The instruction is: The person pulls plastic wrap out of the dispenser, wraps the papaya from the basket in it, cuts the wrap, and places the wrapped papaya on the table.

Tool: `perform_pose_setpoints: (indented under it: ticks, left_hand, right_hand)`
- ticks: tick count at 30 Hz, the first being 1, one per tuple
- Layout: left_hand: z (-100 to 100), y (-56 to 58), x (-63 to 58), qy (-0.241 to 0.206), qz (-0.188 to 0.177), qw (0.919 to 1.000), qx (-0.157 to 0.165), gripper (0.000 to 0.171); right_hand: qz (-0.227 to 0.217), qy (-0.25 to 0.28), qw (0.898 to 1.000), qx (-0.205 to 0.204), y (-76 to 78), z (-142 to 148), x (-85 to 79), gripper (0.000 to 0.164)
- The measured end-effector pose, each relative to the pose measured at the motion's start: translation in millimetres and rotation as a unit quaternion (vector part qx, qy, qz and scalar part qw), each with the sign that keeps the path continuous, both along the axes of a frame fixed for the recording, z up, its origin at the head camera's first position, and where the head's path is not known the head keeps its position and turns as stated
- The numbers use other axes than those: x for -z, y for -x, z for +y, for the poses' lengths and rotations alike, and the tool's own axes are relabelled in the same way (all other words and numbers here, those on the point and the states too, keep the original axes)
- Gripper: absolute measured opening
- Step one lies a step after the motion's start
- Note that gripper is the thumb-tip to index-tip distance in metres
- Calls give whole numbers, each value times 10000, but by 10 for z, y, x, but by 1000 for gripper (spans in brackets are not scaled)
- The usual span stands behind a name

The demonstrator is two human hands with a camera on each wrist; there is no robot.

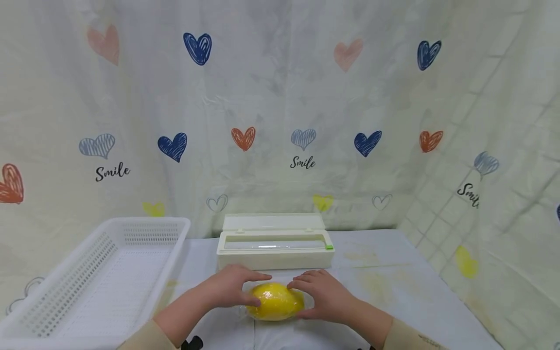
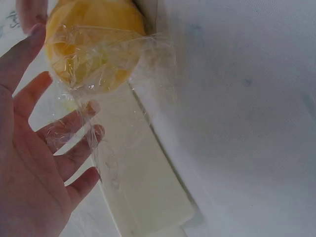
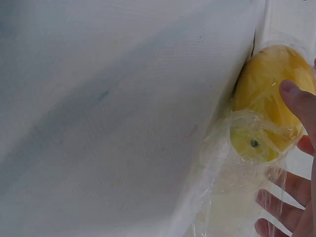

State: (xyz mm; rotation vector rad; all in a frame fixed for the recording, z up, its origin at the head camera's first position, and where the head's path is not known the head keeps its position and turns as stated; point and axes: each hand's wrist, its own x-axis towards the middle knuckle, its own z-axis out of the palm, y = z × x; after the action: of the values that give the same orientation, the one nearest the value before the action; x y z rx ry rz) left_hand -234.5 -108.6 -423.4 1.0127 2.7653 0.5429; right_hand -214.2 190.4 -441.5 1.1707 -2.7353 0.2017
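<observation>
A yellow oval fruit (image 1: pixel 274 302) in clear cling film lies on its side between my two hands. Its small dark stem spot (image 3: pixel 255 143) shows in the right wrist view. At its left end my left hand (image 1: pixel 232 287) has its fingers spread, the thumb tip against the fruit. Loose film (image 2: pixel 91 74) trails from that end over the fingertips. My right hand (image 1: pixel 325 297) is at the other end, thumb laid along the fruit, other fingers apart behind loose film (image 3: pixel 207 192). Just beyond the fruit stands a white cling film dispenser (image 1: pixel 275 259), lid raised.
A white perforated plastic basket (image 1: pixel 175 253) stands on the left of the white-covered table (image 1: pixel 393 291). Behind the table hangs a pale curtain (image 1: pixel 271 87) printed with hearts. The dispenser has a small green piece (image 1: pixel 329 247) at its right end.
</observation>
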Motion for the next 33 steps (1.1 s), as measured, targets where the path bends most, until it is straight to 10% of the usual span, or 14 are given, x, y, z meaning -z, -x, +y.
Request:
perform_pose_setpoints:
  ticks: [13,26,33]
  left_hand:
    - [69,-64,103,-219,-224,9995,-95,55]
    - [228,-500,159,-80,274,9948,-973,69]
    - [97,-411,82,-472,-520,9870,-1445,53]
  right_hand:
    - [-710,-177,9969,-299,211,-73,-58,54]
    - [-975,-591,9908,-734,375,-119,-176,48]
    - [-570,-617,9920,-947,404,-164,-156,48]
